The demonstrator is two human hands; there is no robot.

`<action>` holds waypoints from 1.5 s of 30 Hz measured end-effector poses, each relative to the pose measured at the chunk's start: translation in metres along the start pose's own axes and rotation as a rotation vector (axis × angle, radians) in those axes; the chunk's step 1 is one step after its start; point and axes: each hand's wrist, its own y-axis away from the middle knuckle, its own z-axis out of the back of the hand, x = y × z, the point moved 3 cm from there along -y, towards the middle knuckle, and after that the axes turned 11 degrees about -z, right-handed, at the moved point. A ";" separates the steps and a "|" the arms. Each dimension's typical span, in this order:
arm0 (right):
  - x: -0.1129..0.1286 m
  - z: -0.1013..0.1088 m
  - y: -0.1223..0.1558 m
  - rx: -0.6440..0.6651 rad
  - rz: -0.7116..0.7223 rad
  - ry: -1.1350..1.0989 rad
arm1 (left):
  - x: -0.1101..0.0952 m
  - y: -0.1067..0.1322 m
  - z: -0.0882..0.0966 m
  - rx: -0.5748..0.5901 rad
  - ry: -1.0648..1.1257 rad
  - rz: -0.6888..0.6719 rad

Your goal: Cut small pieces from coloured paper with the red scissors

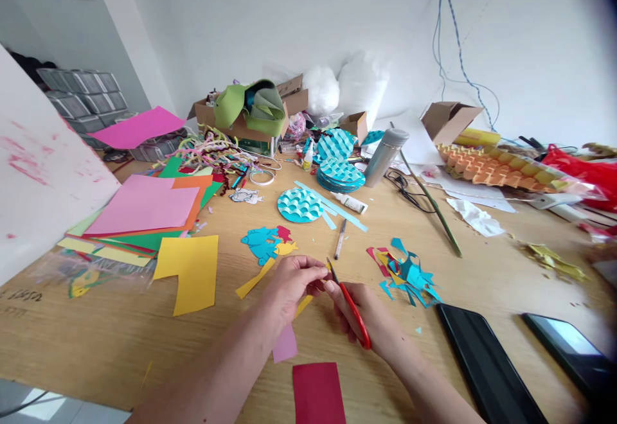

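Observation:
My right hand [354, 308] is closed round red-handled scissors [354, 315], their blades pointing up and away from me. My left hand [301, 276] pinches a small piece of yellow paper [329, 266] beside the blades; the fingers mostly hide it. Yellow strips [258, 279] lie by the left hand, and a pink paper piece [285, 344] is partly under the wrist. Just beyond are blue paper fish cut-outs [261, 244], a small yellow fish [288, 247] and a red cut-out [284, 234]. A dark red paper rectangle [319, 393] lies nearest me.
Colored paper sheets [144, 205] are stacked at left, near a yellow L-shaped sheet [195, 273]. Blue scraps [414, 274] and a black phone [482, 360] lie right. A pen [340, 241], glue tube [349, 203], wavy blue disc [299, 205] and grey flask [385, 157] stand or lie beyond.

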 end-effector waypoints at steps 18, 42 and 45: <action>0.000 0.001 0.003 0.007 -0.079 -0.091 | -0.002 0.000 0.001 0.025 0.066 0.072; 0.005 0.002 0.005 0.043 -0.010 0.023 | -0.013 -0.007 0.015 0.016 0.063 0.040; 0.003 0.001 0.003 0.063 0.014 0.014 | -0.014 -0.006 0.014 0.021 0.060 0.033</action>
